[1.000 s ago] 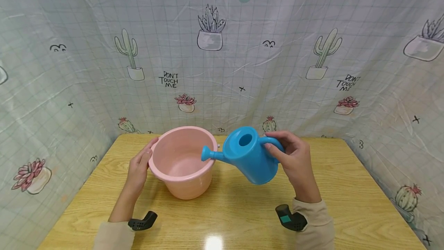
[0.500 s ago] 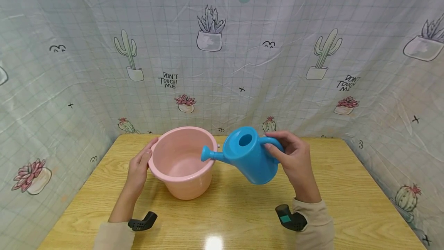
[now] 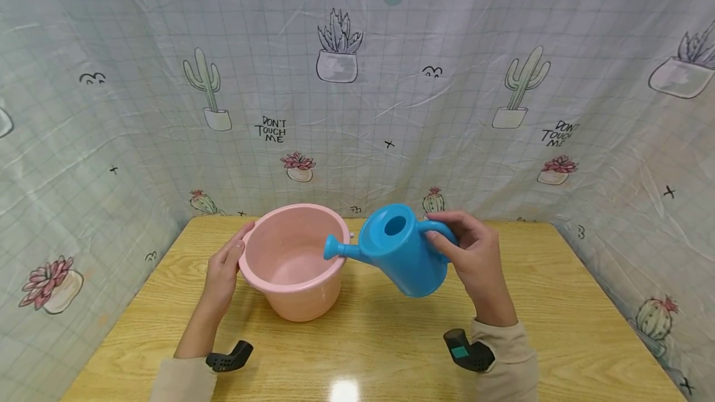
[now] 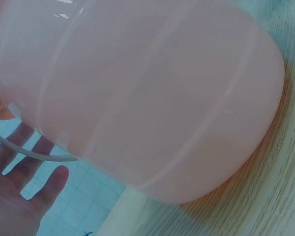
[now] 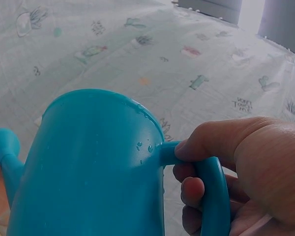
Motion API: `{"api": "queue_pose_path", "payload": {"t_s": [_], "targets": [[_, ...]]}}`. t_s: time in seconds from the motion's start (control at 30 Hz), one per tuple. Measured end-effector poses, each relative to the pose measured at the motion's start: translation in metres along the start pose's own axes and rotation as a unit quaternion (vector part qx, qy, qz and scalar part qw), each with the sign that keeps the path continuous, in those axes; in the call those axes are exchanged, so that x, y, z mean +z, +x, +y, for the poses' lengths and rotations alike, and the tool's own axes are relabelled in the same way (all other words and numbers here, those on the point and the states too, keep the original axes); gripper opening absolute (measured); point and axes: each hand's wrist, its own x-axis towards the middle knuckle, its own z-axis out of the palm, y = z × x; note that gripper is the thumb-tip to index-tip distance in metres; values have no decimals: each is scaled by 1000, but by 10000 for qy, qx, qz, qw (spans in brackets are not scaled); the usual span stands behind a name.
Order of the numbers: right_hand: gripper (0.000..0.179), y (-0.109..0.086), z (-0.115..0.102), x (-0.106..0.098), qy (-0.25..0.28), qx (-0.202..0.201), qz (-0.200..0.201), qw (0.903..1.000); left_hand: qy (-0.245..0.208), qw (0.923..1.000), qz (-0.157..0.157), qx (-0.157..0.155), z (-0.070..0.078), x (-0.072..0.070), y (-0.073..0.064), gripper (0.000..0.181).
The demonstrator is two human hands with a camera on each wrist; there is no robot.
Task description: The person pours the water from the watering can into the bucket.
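Observation:
A pink plastic bucket [image 3: 298, 293] stands upright on the wooden table, left of centre. My left hand [image 3: 222, 275] holds its left rim, the thumb at the rim and the fingers along the outside. In the left wrist view those fingers [image 4: 51, 189] lie near the bucket's thin pale handle [image 4: 44, 157]. My right hand [image 3: 475, 259] grips the handle of a blue watering can [image 3: 410, 265], fingers curled round it and thumb on top. The can tilts left, its spout [image 3: 334, 247] over the bucket's right rim. Water drops cling to the can in the right wrist view. No stream of water is visible.
The wooden table [image 3: 391, 352] spreads beneath both hands. A cactus-print curtain [image 3: 357, 110] hangs behind the table and along both sides. Black devices sit at the left wrist [image 3: 230, 357] and right wrist [image 3: 469, 352].

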Motion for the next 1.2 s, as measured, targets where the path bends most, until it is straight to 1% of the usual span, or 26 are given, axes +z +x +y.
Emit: {"api": "queue_pose_path", "payload": {"t_s": [0.2, 0.43, 0.83, 1.2], "targets": [[29, -1, 0, 0, -94, -36, -39, 9999, 12, 10000, -12, 9, -1, 0, 0, 47], [29, -1, 0, 0, -95, -9, -38, 9999, 29, 10000, 5, 19, -1, 0, -1, 48], [28, -1, 0, 0, -75, -97, -42, 9999, 25, 10000, 8, 72, -3, 0, 0, 48], [26, -1, -1, 2, 79, -44, 62, 9999, 52, 10000, 46, 62, -3, -1, 0, 48]]}}
